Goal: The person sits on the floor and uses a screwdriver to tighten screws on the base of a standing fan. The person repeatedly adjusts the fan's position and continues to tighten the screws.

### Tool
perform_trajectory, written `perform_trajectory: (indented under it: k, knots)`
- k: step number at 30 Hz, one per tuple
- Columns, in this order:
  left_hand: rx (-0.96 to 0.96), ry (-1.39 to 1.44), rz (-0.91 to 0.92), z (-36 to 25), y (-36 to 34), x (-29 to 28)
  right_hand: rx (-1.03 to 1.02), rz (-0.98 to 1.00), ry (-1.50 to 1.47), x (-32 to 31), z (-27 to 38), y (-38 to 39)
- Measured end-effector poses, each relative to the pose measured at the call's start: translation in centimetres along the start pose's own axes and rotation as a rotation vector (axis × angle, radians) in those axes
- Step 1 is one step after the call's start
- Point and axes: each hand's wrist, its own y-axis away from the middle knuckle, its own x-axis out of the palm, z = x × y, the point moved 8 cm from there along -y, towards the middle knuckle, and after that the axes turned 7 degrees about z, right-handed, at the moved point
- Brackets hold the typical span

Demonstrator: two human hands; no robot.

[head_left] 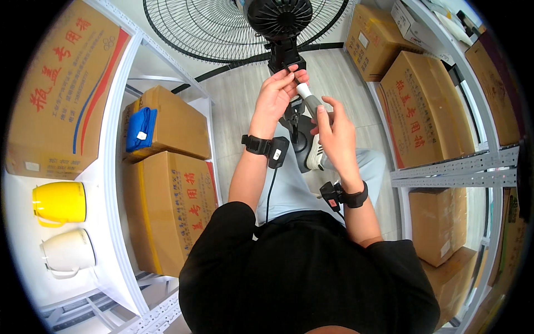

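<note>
My right hand [335, 129] is closed around the grey handle of a screwdriver [312, 101], which has a white collar and a thin dark shaft. The tool slants up and left toward the black neck of a standing fan [285, 53]. Close below that neck, my left hand [278, 93] has its thumb and fingers pinched at the dark shaft. The fingers partly hide the shaft's tip, so I cannot tell whether it sits in a screw. The fan's motor housing [281, 19] and wire guard [206, 28] are above my hands.
The fan's round black base [303, 142] stands on the floor by my shoe [315, 155]. Shelves with cardboard boxes [175, 206] flank me on the left, and more boxes [425, 108] on the right. A yellow jug [60, 203] and a white jug [69, 249] occupy the left shelf.
</note>
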Motion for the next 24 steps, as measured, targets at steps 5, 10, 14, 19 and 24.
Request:
perform_trajectory:
  k: [5,10,14,19,24]
  knots:
    - [-0.018,-0.046,-0.011,0.0,-0.3,-1.2,-0.280,-0.068,0.191,-0.5,2.8,0.7]
    - [-0.041,-0.051,-0.088,1.0,-0.5,-2.5,-0.184,-0.080,0.143,-0.8,2.3,0.5]
    - [-0.019,-0.026,0.008,0.5,0.2,0.0,0.104,0.105,-0.164,-0.2,0.1,0.1]
    - [-0.033,-0.059,0.006,0.3,-0.2,-0.7,-0.235,-0.050,0.189,-0.6,2.7,1.1]
    - [-0.029,-0.077,-0.007,0.7,-0.4,-1.3,-0.270,-0.125,0.292,-0.6,2.5,0.9]
